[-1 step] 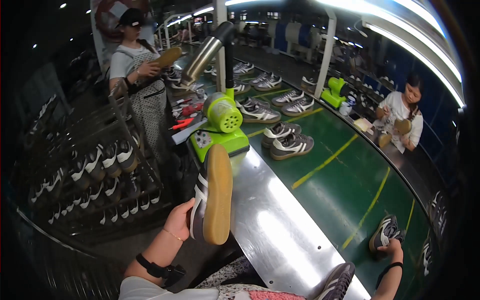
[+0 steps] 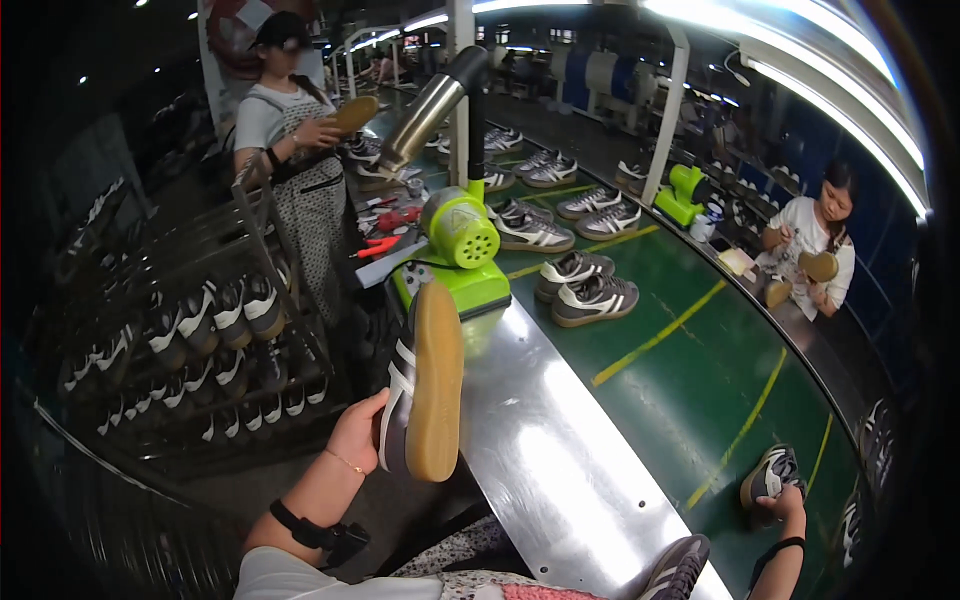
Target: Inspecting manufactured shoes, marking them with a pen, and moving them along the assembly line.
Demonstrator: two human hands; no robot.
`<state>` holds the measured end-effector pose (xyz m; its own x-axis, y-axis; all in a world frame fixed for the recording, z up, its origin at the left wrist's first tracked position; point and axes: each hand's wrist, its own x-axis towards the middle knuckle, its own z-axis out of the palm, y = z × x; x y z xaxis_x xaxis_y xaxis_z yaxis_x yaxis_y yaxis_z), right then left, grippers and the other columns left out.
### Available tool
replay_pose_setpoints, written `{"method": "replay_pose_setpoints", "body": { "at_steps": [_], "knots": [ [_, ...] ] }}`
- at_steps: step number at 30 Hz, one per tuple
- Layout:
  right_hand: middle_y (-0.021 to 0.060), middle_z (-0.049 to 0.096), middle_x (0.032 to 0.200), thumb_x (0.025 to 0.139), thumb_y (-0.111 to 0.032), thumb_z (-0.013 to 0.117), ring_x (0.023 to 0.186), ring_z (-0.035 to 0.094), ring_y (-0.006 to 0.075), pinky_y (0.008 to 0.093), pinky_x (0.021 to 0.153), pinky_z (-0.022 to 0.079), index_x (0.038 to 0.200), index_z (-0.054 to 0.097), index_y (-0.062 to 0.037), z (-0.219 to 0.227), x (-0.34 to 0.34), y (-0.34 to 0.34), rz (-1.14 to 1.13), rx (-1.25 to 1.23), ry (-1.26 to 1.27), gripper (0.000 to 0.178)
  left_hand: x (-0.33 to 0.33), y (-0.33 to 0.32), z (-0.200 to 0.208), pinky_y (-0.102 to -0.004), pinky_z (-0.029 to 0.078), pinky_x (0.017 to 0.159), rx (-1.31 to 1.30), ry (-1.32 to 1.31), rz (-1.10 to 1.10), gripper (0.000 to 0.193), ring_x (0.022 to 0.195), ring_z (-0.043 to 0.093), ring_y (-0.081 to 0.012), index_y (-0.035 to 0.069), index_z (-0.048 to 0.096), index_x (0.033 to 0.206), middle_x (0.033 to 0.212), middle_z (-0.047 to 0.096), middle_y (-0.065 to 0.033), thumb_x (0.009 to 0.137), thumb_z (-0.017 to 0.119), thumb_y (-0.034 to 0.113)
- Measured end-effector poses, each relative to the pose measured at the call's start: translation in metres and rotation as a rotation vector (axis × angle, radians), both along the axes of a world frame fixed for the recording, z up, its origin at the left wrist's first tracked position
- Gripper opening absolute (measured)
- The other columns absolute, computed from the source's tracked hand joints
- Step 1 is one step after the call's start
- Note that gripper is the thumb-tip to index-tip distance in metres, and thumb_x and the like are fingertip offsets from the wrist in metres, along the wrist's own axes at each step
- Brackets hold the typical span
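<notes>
My left hand (image 2: 357,432) is closed around a dark grey sneaker with white stripes, holding it up on end beside the metal tabletop. This sneaker's tan gum sole (image 2: 436,385) faces me. Far to the right, over the green conveyor belt, my right hand (image 2: 785,503) has its fingers on another grey sneaker (image 2: 762,476); part of that shoe is hidden by the hand. A third grey sneaker (image 2: 677,571) lies at the near edge of the metal tabletop (image 2: 560,450), close to my body.
A green machine (image 2: 460,240) with a metal nozzle stands at the tabletop's far end. Sneaker pairs (image 2: 588,290) sit along the green belt (image 2: 690,350). A shoe rack (image 2: 200,340) fills the left. Two people, one left (image 2: 290,130) and one right (image 2: 815,240), handle shoes.
The scene has shifted slightly to the right in the view. Both hands keep hold of their sneakers, with little movement.
</notes>
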<state>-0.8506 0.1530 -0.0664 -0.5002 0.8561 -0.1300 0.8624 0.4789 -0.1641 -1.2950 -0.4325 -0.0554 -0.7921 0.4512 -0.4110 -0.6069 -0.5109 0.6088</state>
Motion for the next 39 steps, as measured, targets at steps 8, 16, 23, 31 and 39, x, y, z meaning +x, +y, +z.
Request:
{"method": "replay_pose_setpoints", "body": {
  "at_steps": [8, 16, 23, 31, 39],
  "knots": [
    [0.0143, 0.062, 0.063, 0.053, -0.035, 0.081, 0.059, 0.061, 0.0280, 0.0339, 0.059, 0.048, 0.071, 0.063, 0.0036, 0.045, -0.147, -0.113, 0.252, -0.064, 0.047, 0.046, -0.135, -0.041, 0.026, -0.0380, 0.049, 0.071, -0.058, 0.062, 0.409, 0.023, 0.076, 0.061, -0.0245, 0.001, 0.060, 0.093, 0.091, 0.063, -0.0099, 0.083, 0.054, 0.021],
    [0.0123, 0.059, 0.071, 0.064, -0.066, 0.058, 0.074, 0.060, 0.0272, 0.0361, 0.063, 0.048, 0.091, 0.066, -0.0138, 0.047, -0.211, -0.288, 0.869, -0.007, -0.367, 0.059, -0.275, -0.020, 0.047, -0.0393, 0.049, 0.069, 0.022, 0.119, 0.711, 0.024, 0.081, 0.061, -0.0278, -0.007, 0.056, 0.094, 0.096, 0.060, -0.0147, 0.077, 0.058, 0.010],
    [0.0119, 0.060, 0.079, 0.073, -0.061, 0.054, 0.080, 0.060, 0.0289, 0.0387, 0.068, 0.048, 0.108, 0.058, -0.0144, 0.101, -0.228, -0.316, 0.817, -0.159, -0.584, 0.058, -0.291, 0.007, 0.089, -0.0369, 0.048, 0.078, -0.076, 0.071, 0.752, 0.023, 0.089, 0.060, -0.0240, -0.004, 0.055, 0.101, 0.103, 0.060, -0.0131, 0.083, 0.051, 0.011],
    [0.0134, 0.058, 0.095, 0.082, -0.032, 0.058, 0.087, 0.059, 0.0263, 0.0370, 0.075, 0.048, 0.115, 0.050, -0.0077, 0.120, -0.379, -0.368, 1.143, -0.267, 0.401, 0.042, -0.288, -0.003, 0.098, -0.0352, 0.048, 0.076, -0.027, 0.127, 0.775, 0.024, 0.087, 0.060, -0.0236, -0.002, 0.053, 0.103, 0.103, 0.059, -0.0124, 0.083, 0.050, 0.011],
    [0.0222, 0.053, 0.108, 0.084, -0.031, 0.056, 0.091, 0.057, 0.0288, 0.0362, 0.080, 0.045, 0.122, 0.042, 0.0007, 0.063, -0.582, -0.429, 0.978, -0.534, 0.949, 0.051, -0.284, -0.003, 0.092, -0.0380, 0.048, 0.078, -0.016, 0.121, 0.759, 0.025, 0.087, 0.060, -0.0248, -0.001, 0.052, 0.105, 0.102, 0.059, -0.0130, 0.085, 0.047, 0.012]
  ]
}}
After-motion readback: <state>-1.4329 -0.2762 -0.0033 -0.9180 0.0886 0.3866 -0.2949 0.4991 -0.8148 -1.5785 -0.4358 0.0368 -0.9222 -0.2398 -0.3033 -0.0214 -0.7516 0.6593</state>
